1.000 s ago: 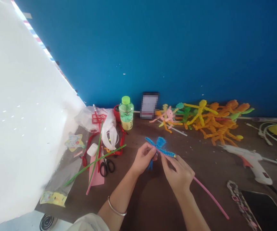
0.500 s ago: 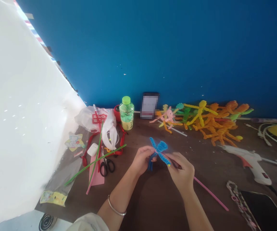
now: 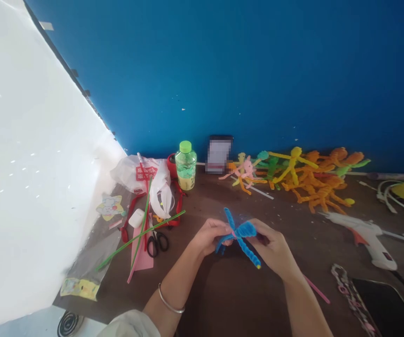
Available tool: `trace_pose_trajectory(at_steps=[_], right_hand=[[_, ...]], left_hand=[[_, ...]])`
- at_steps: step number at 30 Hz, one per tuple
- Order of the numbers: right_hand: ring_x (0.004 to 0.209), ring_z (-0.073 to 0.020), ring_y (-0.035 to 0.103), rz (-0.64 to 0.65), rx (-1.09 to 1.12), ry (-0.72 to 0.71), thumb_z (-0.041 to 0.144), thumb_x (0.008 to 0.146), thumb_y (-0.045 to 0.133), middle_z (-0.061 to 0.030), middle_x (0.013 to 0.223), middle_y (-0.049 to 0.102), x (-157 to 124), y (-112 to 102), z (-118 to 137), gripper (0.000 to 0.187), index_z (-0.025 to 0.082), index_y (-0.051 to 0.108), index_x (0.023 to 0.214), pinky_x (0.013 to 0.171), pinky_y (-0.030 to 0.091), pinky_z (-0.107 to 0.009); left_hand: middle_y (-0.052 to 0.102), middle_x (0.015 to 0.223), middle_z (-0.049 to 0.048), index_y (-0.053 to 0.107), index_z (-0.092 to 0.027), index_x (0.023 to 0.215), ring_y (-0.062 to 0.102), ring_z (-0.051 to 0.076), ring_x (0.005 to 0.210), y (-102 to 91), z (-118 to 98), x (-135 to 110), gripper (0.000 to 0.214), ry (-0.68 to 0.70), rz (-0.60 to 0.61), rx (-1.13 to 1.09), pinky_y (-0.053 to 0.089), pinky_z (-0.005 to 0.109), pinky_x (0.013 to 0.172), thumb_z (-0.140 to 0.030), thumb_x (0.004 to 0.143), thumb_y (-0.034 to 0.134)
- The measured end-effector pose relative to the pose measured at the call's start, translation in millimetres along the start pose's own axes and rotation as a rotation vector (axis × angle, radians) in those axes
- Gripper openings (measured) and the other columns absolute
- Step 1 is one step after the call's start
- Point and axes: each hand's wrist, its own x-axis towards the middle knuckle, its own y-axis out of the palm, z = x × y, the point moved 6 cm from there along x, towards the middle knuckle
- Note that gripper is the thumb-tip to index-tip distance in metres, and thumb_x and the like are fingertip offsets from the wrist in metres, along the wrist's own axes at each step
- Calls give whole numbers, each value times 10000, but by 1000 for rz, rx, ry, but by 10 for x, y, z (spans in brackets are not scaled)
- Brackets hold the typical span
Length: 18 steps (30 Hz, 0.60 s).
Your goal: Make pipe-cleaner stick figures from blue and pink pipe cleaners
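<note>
A blue pipe-cleaner figure (image 3: 246, 229) with a rounded head and twisted limbs is held above the table in front of me. My left hand (image 3: 211, 235) pinches its middle, where a small pink band shows. One blue limb with a yellow tip points down and right. My right hand (image 3: 271, 245) is closed beside the head, fingertips partly hidden behind it. A pink pipe cleaner (image 3: 317, 289) sticks out beyond my right forearm; it appears to run up into that hand, though the grip itself is covered.
Black scissors (image 3: 157, 243), green pipe cleaners (image 3: 142, 238) and a plastic bag (image 3: 128, 174) lie left. A green-capped bottle (image 3: 185, 166) stands behind. Several colourful pipe-cleaner figures (image 3: 295, 168) are piled back right, near a glue gun (image 3: 366, 236) and phone (image 3: 386, 302).
The blue figure has turned and tilted, its head now nearer my right fingers. My right hand has shifted slightly right, and the pink pipe cleaner's free end has moved a little up and left.
</note>
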Motion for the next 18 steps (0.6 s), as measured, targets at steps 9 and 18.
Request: trace_pose_trajectory(at_steps=[9, 18], right_hand=[[590, -131, 564, 595, -301, 67, 267, 702, 573, 3, 658, 628, 203, -173, 114, 126, 216, 675, 648, 523, 409, -214], [292, -59, 359, 746, -774, 147, 72, 301, 734, 86, 250, 410, 751, 67, -17, 240, 193, 527, 294, 369, 281, -211]], left_hand=[[556, 541, 19, 658, -120, 574, 460, 73, 447, 205, 81, -72, 205, -86, 191, 382, 314, 217, 444, -313, 569, 726], [542, 556, 8, 649, -115, 590, 464, 76, 458, 386, 233, -52, 115, 9, 147, 686, 345, 206, 443, -226, 622, 642]])
